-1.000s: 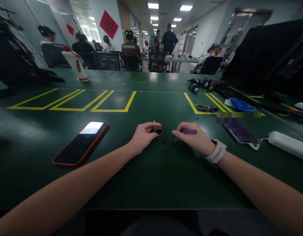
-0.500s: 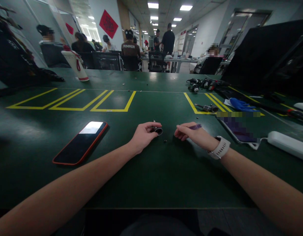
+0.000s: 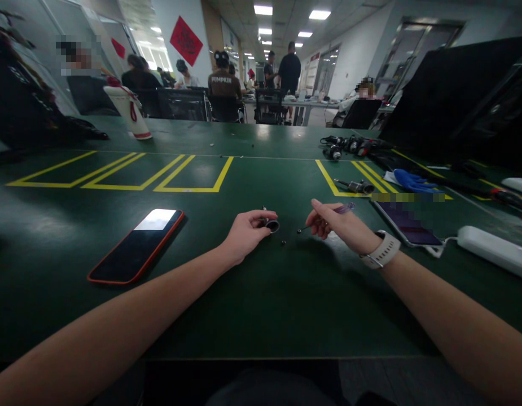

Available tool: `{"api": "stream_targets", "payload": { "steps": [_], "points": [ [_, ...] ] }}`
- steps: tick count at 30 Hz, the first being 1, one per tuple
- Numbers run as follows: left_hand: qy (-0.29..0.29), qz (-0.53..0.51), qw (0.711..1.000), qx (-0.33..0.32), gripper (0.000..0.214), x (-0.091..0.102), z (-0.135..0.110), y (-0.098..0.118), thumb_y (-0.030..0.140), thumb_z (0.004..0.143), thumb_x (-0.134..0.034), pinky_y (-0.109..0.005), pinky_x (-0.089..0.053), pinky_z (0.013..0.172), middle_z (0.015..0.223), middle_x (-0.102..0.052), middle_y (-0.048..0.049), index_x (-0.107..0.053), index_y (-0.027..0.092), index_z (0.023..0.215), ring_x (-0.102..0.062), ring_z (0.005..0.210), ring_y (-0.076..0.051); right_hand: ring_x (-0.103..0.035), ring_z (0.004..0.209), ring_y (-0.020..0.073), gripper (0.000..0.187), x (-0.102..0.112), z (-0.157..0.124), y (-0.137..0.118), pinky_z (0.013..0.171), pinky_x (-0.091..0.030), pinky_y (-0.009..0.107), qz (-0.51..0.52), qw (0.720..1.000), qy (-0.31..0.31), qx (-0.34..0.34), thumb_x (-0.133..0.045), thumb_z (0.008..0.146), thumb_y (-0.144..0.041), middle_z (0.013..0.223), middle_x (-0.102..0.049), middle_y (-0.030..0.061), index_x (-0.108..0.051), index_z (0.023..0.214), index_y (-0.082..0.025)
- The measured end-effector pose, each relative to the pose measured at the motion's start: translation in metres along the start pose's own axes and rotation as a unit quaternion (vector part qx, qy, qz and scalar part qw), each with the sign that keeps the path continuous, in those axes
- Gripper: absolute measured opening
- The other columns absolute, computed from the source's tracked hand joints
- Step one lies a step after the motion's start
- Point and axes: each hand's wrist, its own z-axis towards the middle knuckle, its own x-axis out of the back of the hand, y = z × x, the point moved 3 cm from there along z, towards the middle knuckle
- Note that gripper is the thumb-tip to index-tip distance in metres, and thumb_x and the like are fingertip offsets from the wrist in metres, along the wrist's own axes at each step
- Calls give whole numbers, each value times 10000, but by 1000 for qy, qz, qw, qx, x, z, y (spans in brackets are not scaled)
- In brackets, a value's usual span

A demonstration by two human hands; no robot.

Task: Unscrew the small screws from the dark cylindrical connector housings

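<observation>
My left hand (image 3: 250,231) is closed on a small dark metal part with a round, hollow end (image 3: 272,226), held at the table top. The fingers cover the rest of it. My right hand (image 3: 330,220) grips a screwdriver (image 3: 346,208) with a see-through purple handle. Its thin shaft points left out of the fingers, and a tiny dark round piece (image 3: 299,230) shows at the tip; I cannot tell whether it is attached. Between the hands a second tiny dark piece (image 3: 283,242) lies on the green table (image 3: 261,304).
A phone in a red case (image 3: 136,248) lies left. To the right are a metal mechanism (image 3: 357,186), a blue glove (image 3: 411,179), a tablet-like device (image 3: 407,223) and a white power strip (image 3: 493,251). More mechanisms (image 3: 349,145) and a white cup (image 3: 129,110) stand farther back. People sit beyond.
My right hand has shifted slightly right and turned, so the screwdriver shaft and the tiny piece at its tip now show. My left hand has stayed on the metal part.
</observation>
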Motion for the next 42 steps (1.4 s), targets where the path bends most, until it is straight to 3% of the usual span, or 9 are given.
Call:
{"api": "stream_targets", "payload": {
  "steps": [10, 14, 16, 18, 21, 25, 30, 35, 42],
  "points": [
    [-12, 6, 1000, -1, 356, 2, 1, -2, 19, 687, -619, -405, -404, 1020, 1155, -637, -55, -665, 185, 998, -593, 1069, -183, -539, 499, 105, 405, -3, 6, 8, 489, -437, 235, -3, 1000, -6, -16, -451, 876, -450, 578, -589, 31, -595, 669, -133],
    [-9, 3, 1000, 0, 356, 1, 1, -2, 9, 679, -619, -395, -406, 1020, 1137, -645, -55, -668, 178, 989, -597, 1059, -178, -541, 537, 116, 385, -3, 3, 2, 522, -419, 249, -119, 991, -34, 50, -398, 901, -408, 611, -586, 31, -581, 687, -146],
    [-7, 0, 1000, 2, 356, 1, 0, 0, 2, 676, -616, -390, -413, 1014, 1133, -645, -60, -668, 170, 985, -601, 1052, -177, -511, 550, 112, 367, -5, -1, -4, 547, -384, 253, -239, 956, -66, 159, -396, 909, -372, 608, -562, 17, -559, 660, -159],
    [-4, -1, 1000, 6, 355, -1, 0, 2, -9, 671, -612, -387, -415, 1012, 1123, -650, -63, -668, 159, 978, -605, 1045, -174, -480, 577, 115, 345, -8, -6, -8, 575, -352, 262, -350, 891, -97, 271, -401, 915, -328, 618, -541, 13, -537, 642, -165],
    [6, 0, 1000, 8, 350, -2, -1, 4, -31, 652, -612, -375, -408, 1019, 1096, -663, -64, -670, 141, 952, -612, 1027, -165, -472, 627, 127, 316, -11, -9, -9, 600, -338, 269, -414, 835, -119, 343, -397, 919, -290, 660, -547, 26, -534, 665, -162],
    [10, -7, 1000, 9, 346, -3, 0, 4, -35, 652, -608, -371, -415, 1011, 1092, -664, -60, -672, 143, 942, -616, 1021, -162, -464, 559, 112, 371, -6, -4, -5, 572, -348, 259, -353, 885, -78, 292, -395, 917, -321, 585, -523, 9, -532, 613, -160],
    [5, -6, 1000, 6, 352, -1, 0, 2, -19, 657, -612, -377, -416, 1007, 1097, -663, -56, -675, 159, 955, -616, 1023, -166, -544, 543, 114, 379, -2, -2, -3, 541, -426, 250, -120, 978, -91, 143, -434, 877, -390, 593, -608, 32, -615, 656, -142],
    [6, -2, 1000, 2, 344, -1, -1, 1, -7, 659, -622, -377, -413, 1010, 1121, -653, -64, -679, 159, 955, -608, 1044, -174, -542, 525, 102, 369, -10, -6, -4, 508, -427, 236, -84, 980, -145, 109, -475, 844, -406, 575, -599, 24, -625, 641, -138],
    [8, -14, 1000, 9, 351, 0, 0, 1, -20, 649, -627, -369, -419, 1002, 1094, -666, -53, -687, 169, 938, -611, 1039, -171, -527, 476, 99, 358, -12, -4, 0, 457, -392, 225, -92, 988, -118, 43, -506, 822, -393, 526, -590, 23, -617, 603, -133]
  ]
}}
